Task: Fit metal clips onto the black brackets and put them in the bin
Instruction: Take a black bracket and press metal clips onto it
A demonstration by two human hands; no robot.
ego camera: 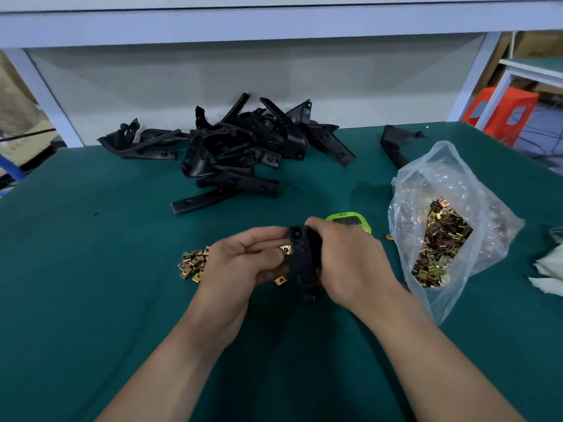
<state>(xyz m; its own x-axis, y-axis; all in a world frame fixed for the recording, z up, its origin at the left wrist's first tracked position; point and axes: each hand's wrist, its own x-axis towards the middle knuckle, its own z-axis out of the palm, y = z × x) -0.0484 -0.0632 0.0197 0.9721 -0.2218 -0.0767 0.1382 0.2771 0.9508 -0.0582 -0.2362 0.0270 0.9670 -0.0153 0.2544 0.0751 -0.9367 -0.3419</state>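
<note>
One bracket (pixel 302 264), long axis running away from the person, right hand (pixel 347 260) fingers curled round it. One clip (pixel 285 249) at bracket's left edge, near far end, pinched by left hand (pixel 243 260).

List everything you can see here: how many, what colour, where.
table: one, green, under everything
bracket pile: many, black, back centre
bag: one, clear, right
bagged clips: many, brass, in bag
lone bracket: one, black, behind bag
loose clips: heap, brass, centre left
timer: one, green, left of bag
white material: white, right edge
stool: one, orange, beyond table, right
held bracket: one, black, centre
held clip: one, brass, at held bracket's edge
left hand: pinches held clip
right hand: grips held bracket
</note>
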